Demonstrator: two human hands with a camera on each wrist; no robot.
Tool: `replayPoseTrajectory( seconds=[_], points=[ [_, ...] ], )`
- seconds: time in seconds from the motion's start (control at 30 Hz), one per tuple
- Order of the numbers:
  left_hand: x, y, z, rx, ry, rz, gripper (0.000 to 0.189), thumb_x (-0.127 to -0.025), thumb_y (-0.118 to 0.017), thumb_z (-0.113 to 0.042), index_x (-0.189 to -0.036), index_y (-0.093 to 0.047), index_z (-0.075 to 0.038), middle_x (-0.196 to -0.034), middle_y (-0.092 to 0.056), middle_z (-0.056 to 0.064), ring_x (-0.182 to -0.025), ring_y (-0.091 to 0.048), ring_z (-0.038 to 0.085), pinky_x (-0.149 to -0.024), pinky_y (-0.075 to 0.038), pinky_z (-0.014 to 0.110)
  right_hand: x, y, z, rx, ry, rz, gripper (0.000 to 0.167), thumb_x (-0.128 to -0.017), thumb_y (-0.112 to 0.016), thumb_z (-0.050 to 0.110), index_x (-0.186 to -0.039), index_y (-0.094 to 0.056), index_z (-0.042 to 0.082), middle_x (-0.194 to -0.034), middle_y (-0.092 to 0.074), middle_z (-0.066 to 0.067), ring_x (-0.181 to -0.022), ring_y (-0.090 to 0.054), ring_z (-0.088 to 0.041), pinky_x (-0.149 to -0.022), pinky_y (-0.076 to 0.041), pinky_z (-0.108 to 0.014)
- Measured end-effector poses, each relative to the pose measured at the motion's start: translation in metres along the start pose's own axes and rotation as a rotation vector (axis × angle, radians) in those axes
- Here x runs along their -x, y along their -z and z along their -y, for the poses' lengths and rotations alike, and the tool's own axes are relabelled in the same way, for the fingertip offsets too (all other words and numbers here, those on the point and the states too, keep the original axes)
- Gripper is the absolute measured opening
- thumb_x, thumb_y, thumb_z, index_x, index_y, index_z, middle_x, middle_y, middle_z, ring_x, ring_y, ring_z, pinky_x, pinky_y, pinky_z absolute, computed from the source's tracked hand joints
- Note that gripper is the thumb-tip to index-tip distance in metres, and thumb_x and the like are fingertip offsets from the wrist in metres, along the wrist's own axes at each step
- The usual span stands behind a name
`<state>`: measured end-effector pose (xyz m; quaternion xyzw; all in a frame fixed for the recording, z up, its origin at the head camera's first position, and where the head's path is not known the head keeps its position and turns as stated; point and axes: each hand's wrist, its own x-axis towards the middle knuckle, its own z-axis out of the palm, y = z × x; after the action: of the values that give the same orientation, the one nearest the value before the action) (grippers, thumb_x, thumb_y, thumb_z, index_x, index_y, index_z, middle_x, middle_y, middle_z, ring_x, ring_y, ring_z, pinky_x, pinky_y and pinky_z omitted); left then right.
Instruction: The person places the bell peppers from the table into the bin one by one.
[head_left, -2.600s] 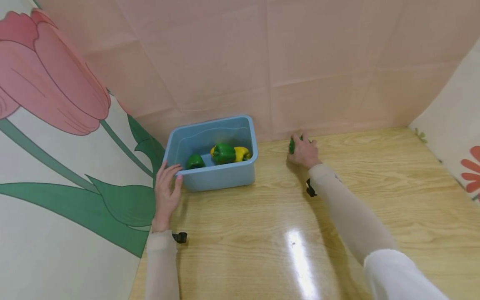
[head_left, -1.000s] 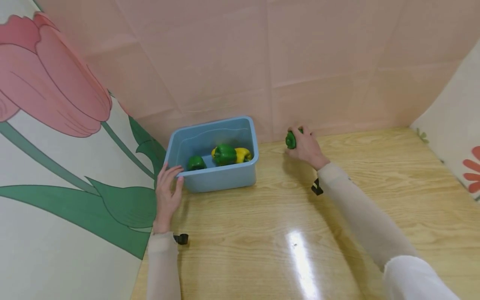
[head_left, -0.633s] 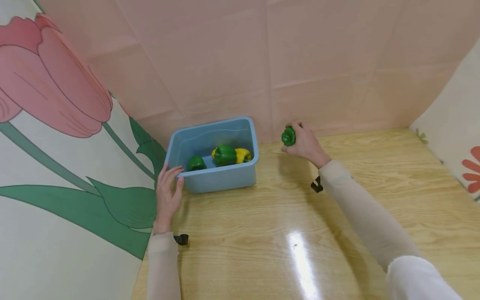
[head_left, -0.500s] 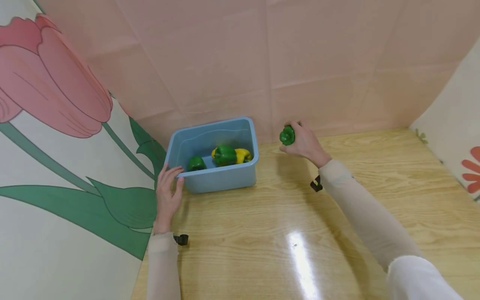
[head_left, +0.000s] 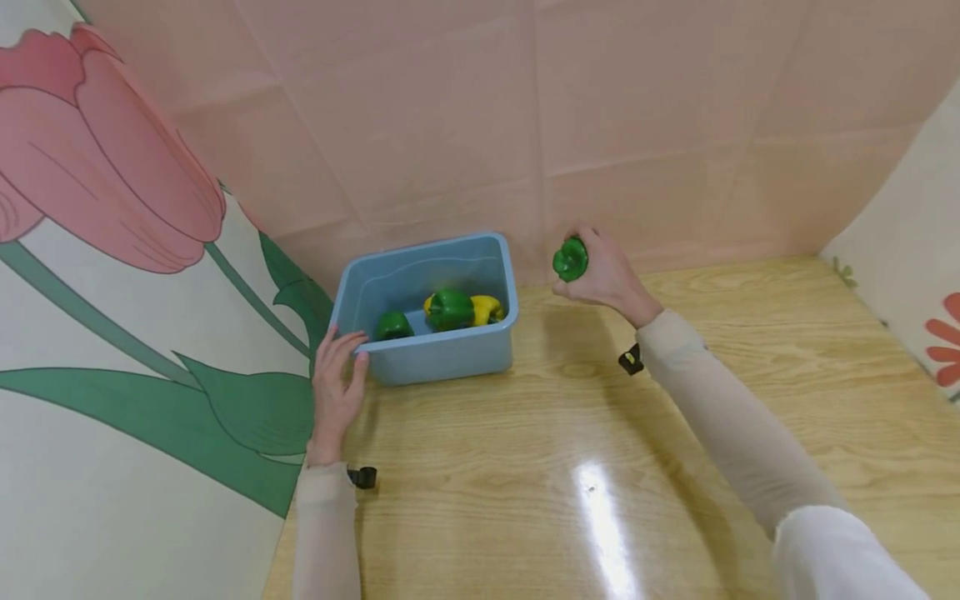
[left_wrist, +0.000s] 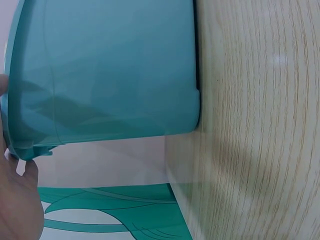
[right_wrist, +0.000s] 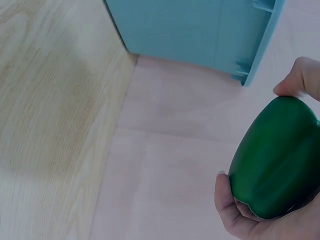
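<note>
A green bell pepper [head_left: 572, 260] is held in my right hand [head_left: 606, 273], raised near the back wall, right of the blue plastic bin [head_left: 442, 360]. In the right wrist view the thumb is at one end of the pepper [right_wrist: 277, 155] and curled fingers [right_wrist: 230, 207] are at the other. My left hand [head_left: 335, 392] holds the bin's near left rim corner; the left wrist view shows a fingertip [left_wrist: 31, 170] right at that corner. Inside the bin are a smaller green pepper [head_left: 393, 325], a larger green pepper [head_left: 450, 310] and a yellow pepper [head_left: 487, 310].
The bin stands on a wood-grain table [head_left: 480, 467], close to the pink-covered back wall [head_left: 637, 125]. A wall with a painted tulip [head_left: 135, 158] rises along the left side. Another wall [head_left: 922, 217] with a red flower borders the right.
My right hand has lifted the green bell pepper off the table and brought it up and a little left, turning its end into view. The left hand and bin stay nearly where they were.
</note>
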<state>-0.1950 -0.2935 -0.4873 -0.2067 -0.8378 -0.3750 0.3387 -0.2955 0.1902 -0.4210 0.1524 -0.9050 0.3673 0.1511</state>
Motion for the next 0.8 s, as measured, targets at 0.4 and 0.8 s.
replayPoseTrajectory(
  seconds=[0.4, 0.8],
  points=[
    [-0.002, 0.0, -0.001, -0.018, -0.005, 0.009, 0.024, -0.106, -0.063, -0.01, -0.125, -0.075, -0.001, -0.134, -0.072, 0.017, -0.151, -0.042, 0.051, -0.133, -0.024, 0.056, -0.007, 0.003, 0.015, 0.031, 0.042, -0.02, 0.066, -0.072, -0.092, 0.028, -0.126, -0.059, 0.009, -0.116, -0.059, -0.017, -0.102, -0.057, -0.033, -0.082, -0.055, -0.051],
    [-0.001, -0.002, -0.002, -0.009, -0.012, -0.004, 0.024, -0.107, -0.063, -0.013, -0.123, -0.075, 0.001, -0.132, -0.072, 0.018, -0.149, -0.043, 0.053, -0.132, -0.024, 0.06, -0.019, 0.008, 0.038, 0.03, 0.065, -0.016, 0.064, -0.075, -0.088, 0.028, -0.128, -0.058, 0.009, -0.12, -0.058, -0.017, -0.102, -0.057, -0.033, -0.081, -0.056, -0.05]
  ],
)
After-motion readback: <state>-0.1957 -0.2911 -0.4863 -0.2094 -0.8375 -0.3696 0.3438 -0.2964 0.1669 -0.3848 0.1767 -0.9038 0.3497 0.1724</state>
